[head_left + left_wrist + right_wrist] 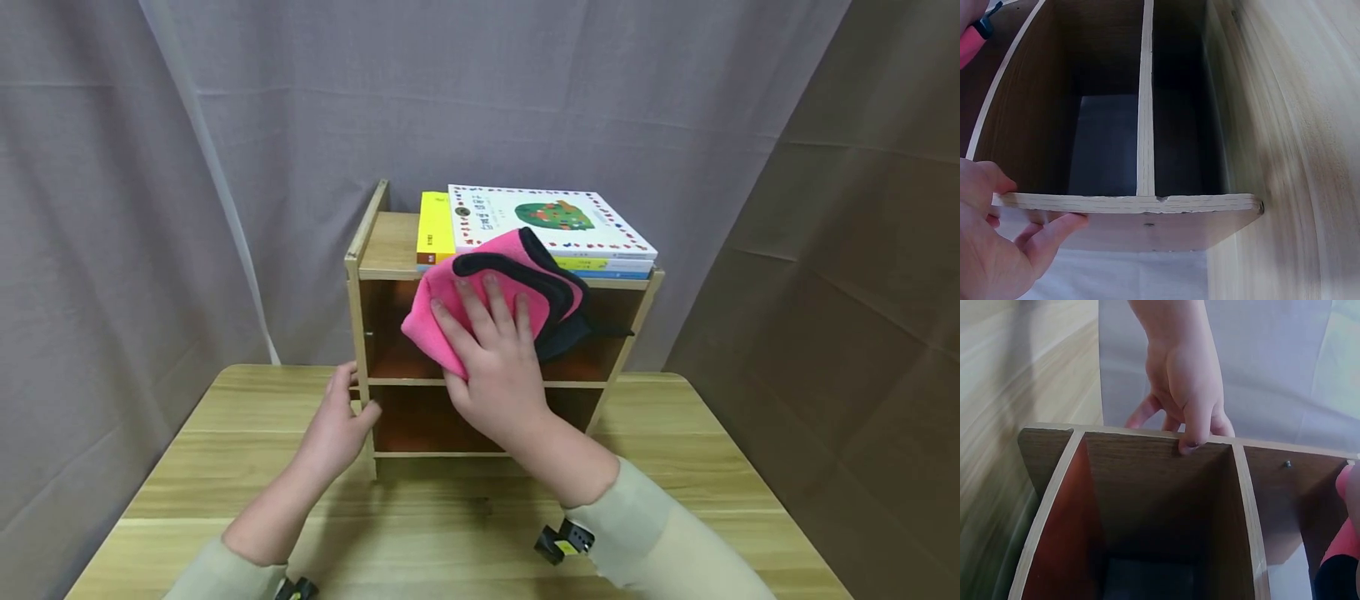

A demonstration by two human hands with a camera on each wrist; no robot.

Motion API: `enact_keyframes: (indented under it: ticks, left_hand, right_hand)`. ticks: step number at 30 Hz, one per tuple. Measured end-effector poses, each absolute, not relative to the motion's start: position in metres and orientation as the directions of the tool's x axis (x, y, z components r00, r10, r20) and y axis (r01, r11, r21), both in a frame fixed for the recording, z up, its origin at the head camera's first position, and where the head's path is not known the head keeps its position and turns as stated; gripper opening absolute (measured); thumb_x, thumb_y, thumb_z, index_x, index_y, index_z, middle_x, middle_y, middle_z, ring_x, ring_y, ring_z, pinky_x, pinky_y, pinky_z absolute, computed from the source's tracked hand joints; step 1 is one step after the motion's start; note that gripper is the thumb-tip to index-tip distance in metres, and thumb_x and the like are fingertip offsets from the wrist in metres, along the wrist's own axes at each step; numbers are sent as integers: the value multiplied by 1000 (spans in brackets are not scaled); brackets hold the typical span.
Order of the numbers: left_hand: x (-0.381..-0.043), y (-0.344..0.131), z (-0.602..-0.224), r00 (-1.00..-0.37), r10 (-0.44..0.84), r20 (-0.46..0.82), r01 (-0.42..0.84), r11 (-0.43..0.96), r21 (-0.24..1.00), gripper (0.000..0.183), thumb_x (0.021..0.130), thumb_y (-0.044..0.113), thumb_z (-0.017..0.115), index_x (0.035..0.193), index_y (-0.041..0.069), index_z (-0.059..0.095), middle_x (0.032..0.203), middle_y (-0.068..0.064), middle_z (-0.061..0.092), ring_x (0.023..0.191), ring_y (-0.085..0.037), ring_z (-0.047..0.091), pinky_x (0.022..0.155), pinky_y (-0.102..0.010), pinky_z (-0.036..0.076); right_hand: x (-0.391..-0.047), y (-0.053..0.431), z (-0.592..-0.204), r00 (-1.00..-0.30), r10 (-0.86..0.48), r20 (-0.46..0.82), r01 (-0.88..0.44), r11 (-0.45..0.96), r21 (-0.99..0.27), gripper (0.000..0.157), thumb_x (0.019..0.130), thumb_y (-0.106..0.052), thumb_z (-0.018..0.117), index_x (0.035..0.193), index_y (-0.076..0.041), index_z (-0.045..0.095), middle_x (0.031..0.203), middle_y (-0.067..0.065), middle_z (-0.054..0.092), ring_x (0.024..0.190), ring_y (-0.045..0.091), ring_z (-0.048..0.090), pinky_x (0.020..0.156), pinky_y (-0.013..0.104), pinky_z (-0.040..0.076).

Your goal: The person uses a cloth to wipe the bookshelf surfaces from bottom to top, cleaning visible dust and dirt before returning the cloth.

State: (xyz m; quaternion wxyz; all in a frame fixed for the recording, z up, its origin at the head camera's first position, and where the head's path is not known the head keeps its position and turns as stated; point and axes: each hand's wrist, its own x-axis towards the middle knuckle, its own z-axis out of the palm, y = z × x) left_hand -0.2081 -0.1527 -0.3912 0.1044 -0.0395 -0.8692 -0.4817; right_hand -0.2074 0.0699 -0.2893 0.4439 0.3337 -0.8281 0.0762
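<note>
My left hand (341, 425) grips the left side panel (1116, 204) of a small wooden shelf, its thumb on the inner face and its fingers on the outer one. Under my right hand (498, 367) is a folded pink cloth (438, 321) with black edging, held at the front of the upper compartment. Four fingers spread across the cloth's top; the thumb goes out of sight beneath it. A black part of the cloth hangs to the right. In the right wrist view only a piece of the cloth (1341, 540) shows at the right edge.
Several stacked books (555, 221) lie on the shelf's top, a yellow book (435, 225) sticking out at their left. A middle board (420, 382) divides the shelf's front. The shelf stands on a wooden table (247, 433), with grey curtains (337, 125) behind and at the sides.
</note>
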Motion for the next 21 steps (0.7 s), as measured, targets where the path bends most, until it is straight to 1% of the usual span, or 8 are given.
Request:
enact_keyframes:
  ticks: [3, 7, 11, 15, 18, 21]
  left_hand:
    - [-208, -153, -390, -976, -36, 215, 163, 534, 830, 55, 89, 23, 54, 138, 20, 28, 135, -9, 35, 91, -25, 50, 74, -35, 46]
    - [-207, -155, -390, -976, -40, 215, 161, 532, 831, 54, 89, 22, 54, 137, 20, 28, 133, -8, 35, 92, -25, 50, 72, -34, 46]
    - [-207, -155, -390, -974, -38, 221, 169, 527, 833, 53, 89, 19, 55, 136, 20, 30, 131, -9, 36, 98, -25, 49, 72, -33, 46]
    - [-205, -156, -390, -972, -39, 230, 175, 528, 831, 54, 88, 17, 55, 136, 18, 30, 131, -10, 36, 106, -26, 48, 78, -37, 46]
    - [-203, -158, -389, -969, -42, 245, 185, 537, 823, 54, 88, 16, 55, 136, 18, 30, 131, -11, 37, 108, -28, 48, 83, -42, 46]
    - [-201, -159, -389, -963, -41, 267, 202, 545, 813, 53, 87, 16, 55, 134, 19, 32, 131, -11, 37, 110, -29, 48, 86, -45, 45]
  right_hand:
    - [-208, 65, -289, -376, -497, 782, -626, 759, 181, 65, 79, -29, 65, 140, -23, 42, 153, 2, 18, 141, 27, 8, 110, 55, 4]
    - [-208, 57, -287, -368, -508, 779, -632, 751, 192, 65, 79, -29, 65, 140, -23, 42, 153, 2, 20, 141, 27, 7, 111, 55, 4]
    - [-205, 49, -284, -371, -527, 765, -638, 743, 203, 69, 75, -27, 67, 139, -23, 43, 153, 1, 19, 141, 26, 7, 111, 54, 3]
    - [-203, 40, -280, -367, -547, 752, -635, 738, 227, 70, 75, -28, 67, 140, -23, 41, 153, 1, 20, 141, 25, 6, 111, 53, 3]
    - [-202, 33, -278, -350, -557, 753, -633, 733, 249, 66, 79, -30, 63, 141, -23, 41, 153, 2, 21, 141, 25, 6, 111, 52, 3]
    - [-201, 26, -276, -333, -559, 759, -642, 724, 252, 61, 83, -32, 59, 140, -23, 41, 152, 2, 24, 141, 24, 7, 112, 52, 3]
